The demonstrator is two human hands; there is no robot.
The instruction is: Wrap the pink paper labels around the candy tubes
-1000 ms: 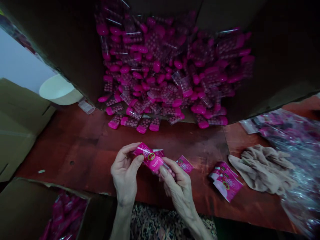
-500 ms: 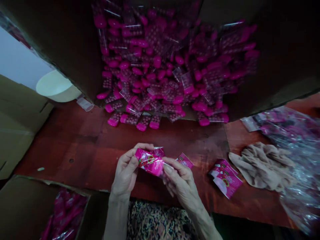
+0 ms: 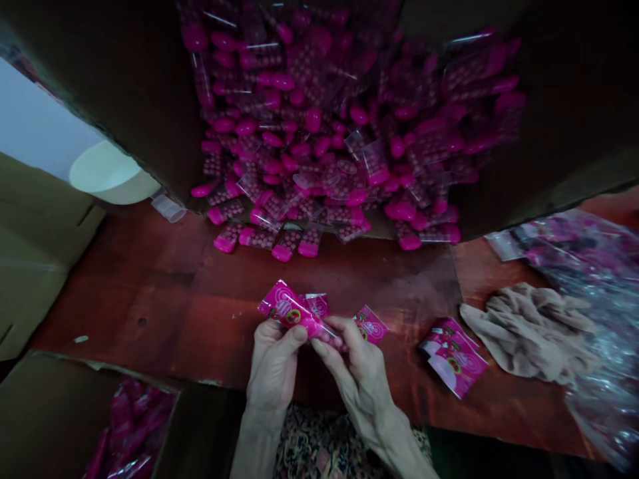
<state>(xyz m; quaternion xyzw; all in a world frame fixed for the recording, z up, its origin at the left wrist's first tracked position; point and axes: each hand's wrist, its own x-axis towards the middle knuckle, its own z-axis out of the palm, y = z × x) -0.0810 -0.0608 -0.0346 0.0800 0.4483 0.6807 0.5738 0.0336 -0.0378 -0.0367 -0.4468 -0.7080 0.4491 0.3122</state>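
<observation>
My left hand (image 3: 277, 356) pinches a printed pink sleeve (image 3: 283, 303) with its thumb on top. The sleeve's wide flat end sticks out to the upper left. In my right hand (image 3: 357, 366), thumb and fingers close on a clear bottle of pink balls (image 3: 333, 336), whose other end sits inside the sleeve. Behind my fingers lies another pink sleeve (image 3: 317, 304) on the red table. Just right of my right hand is one more sleeve (image 3: 370, 324). Farther right a small stack of printed sleeves (image 3: 455, 356) lies flat.
A large carton (image 3: 504, 213) lies tipped toward me, with many pink-capped bottles (image 3: 312, 120) spilling at its front. Lower left, a box (image 3: 64, 392) holds wrapped pink pieces (image 3: 132, 426). Right are a crumpled beige cloth (image 3: 529, 332) and clear plastic bags (image 3: 609, 319). A pale tub (image 3: 112, 176) stands left.
My left hand has shifted right and down along the sleeve, toward the bottle. The sleeve's flat end now shows beyond it, and the bottle's balls are visible at my right fingers.
</observation>
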